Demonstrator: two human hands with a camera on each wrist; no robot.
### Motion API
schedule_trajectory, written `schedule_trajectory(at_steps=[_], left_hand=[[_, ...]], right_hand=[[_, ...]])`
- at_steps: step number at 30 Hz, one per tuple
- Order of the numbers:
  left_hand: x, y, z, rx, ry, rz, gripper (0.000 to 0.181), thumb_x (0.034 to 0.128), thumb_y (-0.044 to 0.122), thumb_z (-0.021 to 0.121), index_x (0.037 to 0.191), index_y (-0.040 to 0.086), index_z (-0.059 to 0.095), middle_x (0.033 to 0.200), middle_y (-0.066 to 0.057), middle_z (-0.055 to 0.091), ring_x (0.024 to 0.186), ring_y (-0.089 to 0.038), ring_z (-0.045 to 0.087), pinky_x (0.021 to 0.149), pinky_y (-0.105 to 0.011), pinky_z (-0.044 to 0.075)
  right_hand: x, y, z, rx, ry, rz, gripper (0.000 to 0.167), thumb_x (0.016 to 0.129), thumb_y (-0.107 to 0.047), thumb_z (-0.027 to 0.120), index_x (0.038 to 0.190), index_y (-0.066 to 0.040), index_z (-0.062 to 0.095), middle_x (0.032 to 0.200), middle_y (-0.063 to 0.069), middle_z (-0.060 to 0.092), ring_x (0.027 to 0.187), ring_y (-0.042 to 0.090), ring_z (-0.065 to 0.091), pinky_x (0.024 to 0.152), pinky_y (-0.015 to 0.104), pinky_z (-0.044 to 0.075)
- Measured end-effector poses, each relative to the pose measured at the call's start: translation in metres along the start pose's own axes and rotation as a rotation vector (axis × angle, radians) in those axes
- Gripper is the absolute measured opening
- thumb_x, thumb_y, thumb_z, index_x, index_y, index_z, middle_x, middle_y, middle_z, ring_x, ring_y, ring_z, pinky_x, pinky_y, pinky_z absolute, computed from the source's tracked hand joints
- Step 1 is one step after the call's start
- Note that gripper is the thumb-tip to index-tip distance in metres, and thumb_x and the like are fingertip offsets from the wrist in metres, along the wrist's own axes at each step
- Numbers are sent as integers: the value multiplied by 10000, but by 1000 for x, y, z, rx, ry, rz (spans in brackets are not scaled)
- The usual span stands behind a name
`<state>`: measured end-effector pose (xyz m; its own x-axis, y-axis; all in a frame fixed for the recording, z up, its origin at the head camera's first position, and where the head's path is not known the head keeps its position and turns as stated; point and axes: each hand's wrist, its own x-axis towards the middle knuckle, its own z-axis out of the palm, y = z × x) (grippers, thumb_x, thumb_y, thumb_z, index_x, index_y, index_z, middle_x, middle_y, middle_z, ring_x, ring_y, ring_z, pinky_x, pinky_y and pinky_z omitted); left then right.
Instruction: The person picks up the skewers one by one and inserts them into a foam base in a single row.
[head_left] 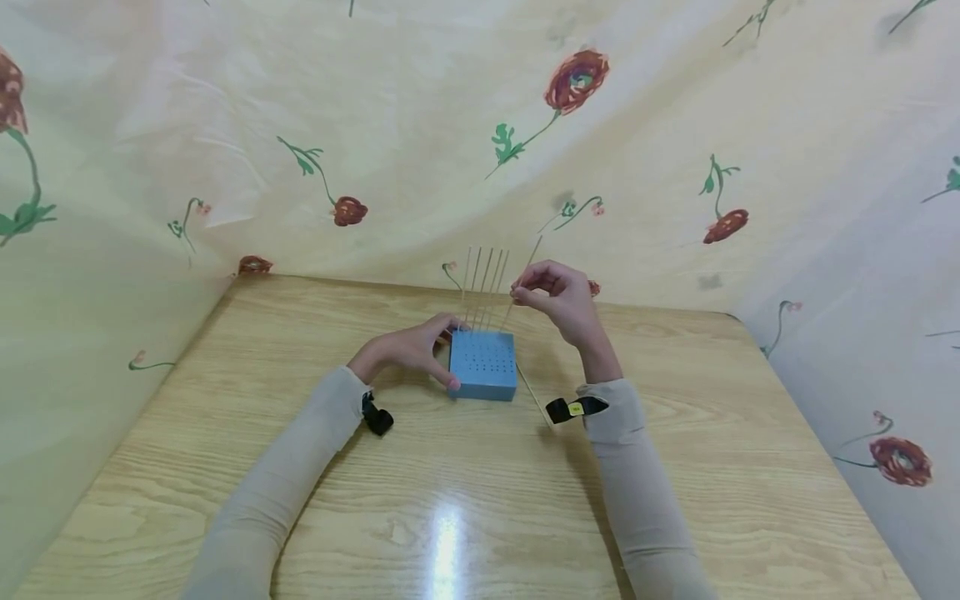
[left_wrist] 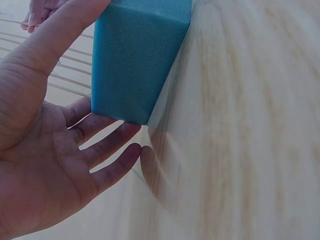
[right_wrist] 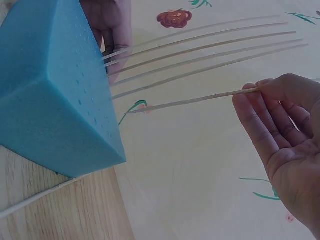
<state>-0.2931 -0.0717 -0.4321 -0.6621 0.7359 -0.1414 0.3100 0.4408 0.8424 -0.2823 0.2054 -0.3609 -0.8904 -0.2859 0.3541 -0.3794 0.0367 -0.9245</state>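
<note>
A blue foam block (head_left: 482, 390) with rows of small holes in its top rests on the table. My left hand (head_left: 411, 348) grips its left side, thumb at the front and fingers behind; the left wrist view shows the fingertips (left_wrist: 131, 129) against the block. Several thin wooden skewers (right_wrist: 200, 47) stand in a row along the block's back edge. Between thumb and fingertips, my right hand (head_left: 561, 302) pinches another skewer (right_wrist: 195, 101), tilted, its lower end close to the block's back right corner. Whether that end touches the foam, I cannot tell.
One more skewer (head_left: 534, 395) lies on the wooden table (head_left: 360, 517), slanting forward from the block's right side beneath the right wrist. A flowered cloth (head_left: 420, 150) hangs behind the table and along both sides.
</note>
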Motion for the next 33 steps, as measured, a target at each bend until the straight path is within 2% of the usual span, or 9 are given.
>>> schedule_trajectory(at_steps=[7,14,21,24,33], left_hand=[[1,-2,0,-3,-6,-1,1003,746,268,931,1529,109,325,1551,-106,317,1436,-317,357,1208,-479,319],[2,-2,-1,2,-6,1,992,748,259,931,1523,111,329,1549,-102,314,1435,-308,355,1211,-472,316],[1,1,-1,3,-8,-3,981,748,259,930,1517,118,339,1536,-97,327,1424,-304,365,1203,-473,325],[0,2,-1,5,-7,-5,988,747,262,931,1519,114,333,1536,-99,328,1420,-304,368,1201,-471,329],[0,2,-1,6,-7,-14,993,752,275,928,1522,115,322,1544,-94,315,1422,-302,370,1203,-472,330]], right_hand=[[1,4,5,-25,12,-10,164,904,54,718,1027,117,630,945,43,709,869,151,705,798,305,619],[2,6,7,-39,2,-13,175,906,59,713,1034,131,618,939,32,699,860,152,698,807,345,622],[2,5,9,-49,5,-22,169,903,71,709,1029,136,617,927,20,697,853,146,694,782,301,621],[2,4,10,-53,4,-17,166,903,75,706,1032,134,620,930,18,697,857,145,694,800,348,623],[2,5,11,-48,-8,-13,179,902,62,713,1041,128,621,943,25,698,870,147,701,808,347,622]])
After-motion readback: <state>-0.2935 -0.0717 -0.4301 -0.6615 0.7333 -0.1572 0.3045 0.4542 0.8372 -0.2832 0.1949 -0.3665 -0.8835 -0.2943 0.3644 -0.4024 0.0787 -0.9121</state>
